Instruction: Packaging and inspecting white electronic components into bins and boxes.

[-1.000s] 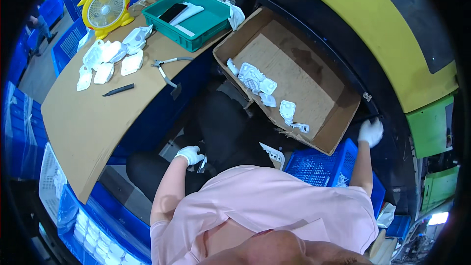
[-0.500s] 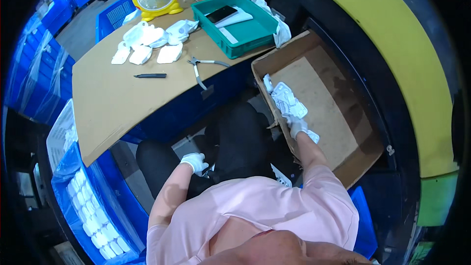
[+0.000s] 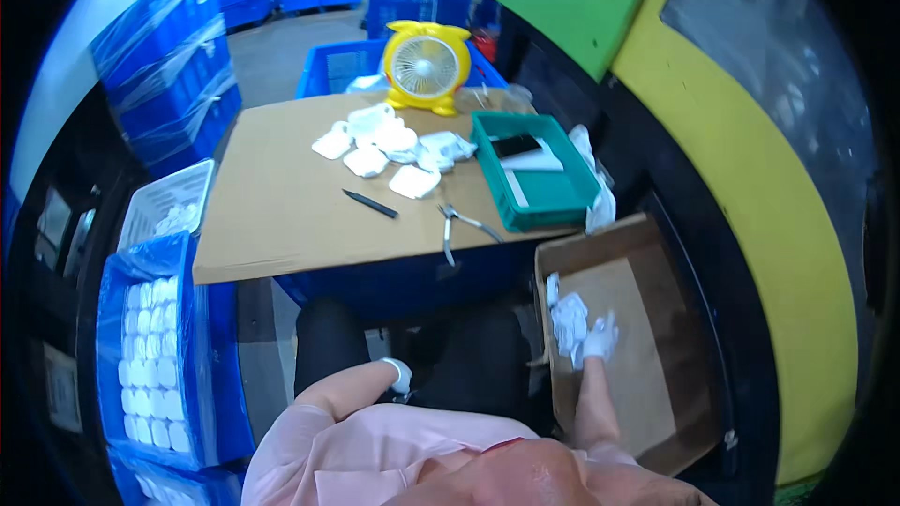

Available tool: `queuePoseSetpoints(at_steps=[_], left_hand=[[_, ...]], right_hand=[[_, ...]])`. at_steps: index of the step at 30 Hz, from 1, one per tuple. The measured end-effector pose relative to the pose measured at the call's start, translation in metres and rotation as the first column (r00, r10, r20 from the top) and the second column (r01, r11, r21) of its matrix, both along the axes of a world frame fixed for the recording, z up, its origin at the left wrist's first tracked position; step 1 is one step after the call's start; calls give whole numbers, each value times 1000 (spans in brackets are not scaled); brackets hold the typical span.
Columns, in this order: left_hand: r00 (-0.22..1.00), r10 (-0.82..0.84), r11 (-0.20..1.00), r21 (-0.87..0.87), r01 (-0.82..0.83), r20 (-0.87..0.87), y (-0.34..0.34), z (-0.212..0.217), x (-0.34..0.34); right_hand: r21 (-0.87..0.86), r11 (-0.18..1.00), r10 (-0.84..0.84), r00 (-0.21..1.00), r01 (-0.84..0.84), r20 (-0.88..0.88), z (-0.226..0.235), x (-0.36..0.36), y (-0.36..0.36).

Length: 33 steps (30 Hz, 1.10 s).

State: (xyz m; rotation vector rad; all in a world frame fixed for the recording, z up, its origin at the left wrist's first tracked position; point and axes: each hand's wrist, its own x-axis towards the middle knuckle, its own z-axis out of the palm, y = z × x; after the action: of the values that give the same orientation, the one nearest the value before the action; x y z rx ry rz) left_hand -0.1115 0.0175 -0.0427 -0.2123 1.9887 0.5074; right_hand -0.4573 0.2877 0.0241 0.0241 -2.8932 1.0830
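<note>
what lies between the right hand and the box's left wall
White parts, heaped in the box, lie between the right hand and that wall; the head view shows it.

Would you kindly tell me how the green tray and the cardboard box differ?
The green tray looks smaller than the brown cardboard box.
The green tray stands on the tabletop; the cardboard box is off it, to the person's right.
The green tray holds a black phone beside white items; the cardboard box holds white pieces, with the gloved right hand next to them.
Both are open-topped and roughly rectangular.
</note>
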Motion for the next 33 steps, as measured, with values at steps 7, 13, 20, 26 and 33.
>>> queuePoseSetpoints(at_steps=[7, 13, 20, 26, 33], left_hand=[[987, 33, 999, -30, -38, -159, 1, 9, -5], [985, 98, 995, -14, -101, -140, -9, -1, -7], [589, 635, 772, 431, -467, -500, -18, 29, -7], [360, 902, -99, 926, -364, 238, -2, 98, -12], [429, 758, -460, 869, -182, 491, 8, 116, 14]], right_hand=[[685, 664, 250, 952, -301, 177, -45, 7, -30], [218, 967, -161, 980, 133, 113, -25, 2, -34], [-323, 942, -21, 951, -85, -309, 75, 48, -7], [-552, 537, 654, 728, -638, -205, 99, 163, -54], [-601, 245, 943, 332, -761, -36, 90, 256, -110]])
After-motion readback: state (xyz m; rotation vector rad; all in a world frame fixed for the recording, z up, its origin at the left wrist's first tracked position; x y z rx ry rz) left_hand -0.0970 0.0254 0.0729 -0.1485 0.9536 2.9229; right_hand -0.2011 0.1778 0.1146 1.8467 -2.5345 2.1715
